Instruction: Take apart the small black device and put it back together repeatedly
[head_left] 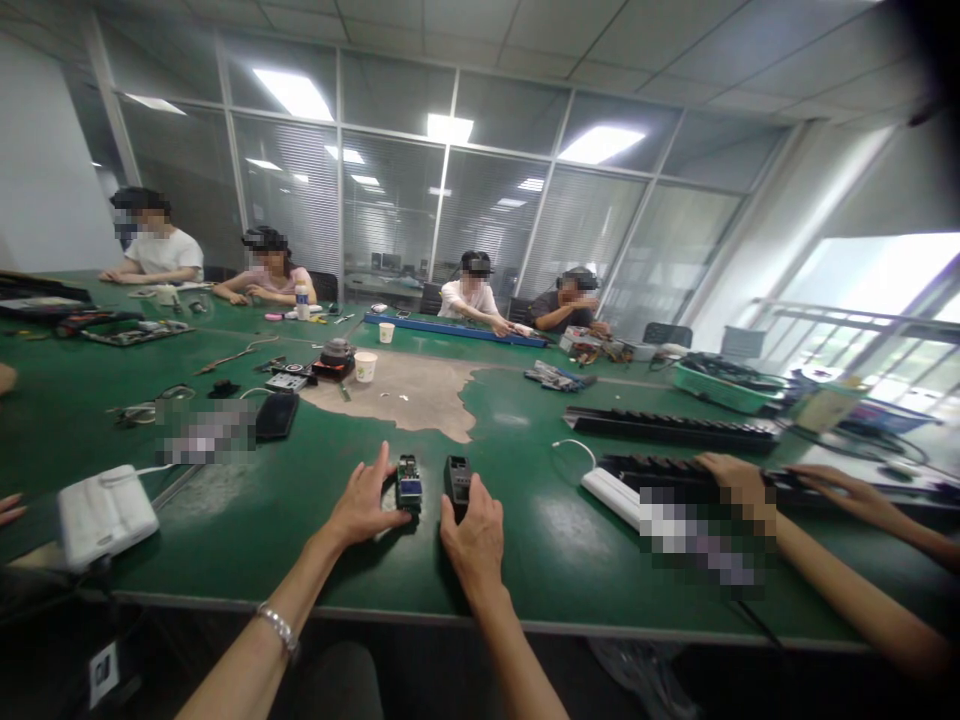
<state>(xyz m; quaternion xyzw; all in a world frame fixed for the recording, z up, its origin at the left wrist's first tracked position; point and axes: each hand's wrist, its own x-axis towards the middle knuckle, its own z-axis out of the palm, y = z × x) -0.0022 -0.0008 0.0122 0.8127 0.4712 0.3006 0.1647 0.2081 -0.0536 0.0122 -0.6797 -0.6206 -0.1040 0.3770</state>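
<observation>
A small electronic device (409,488) with a bare green circuit board and a bluish screen lies on the green table. At its left side is my left hand (364,505), fingers spread; the thumb is at the device's lower edge, and I cannot tell whether it touches. Just to the right lies a black plastic housing (457,474) with openings in its face. My right hand (476,530) grips this housing at its lower end, thumb on the left side and fingers on the right.
A white power strip (619,500) lies to the right, near a co-worker's hands (739,485) on a black slotted bar. At left are a white box (109,515) and a black phone-like slab (277,415). Paper cups (365,367) stand farther back, with several people across the table.
</observation>
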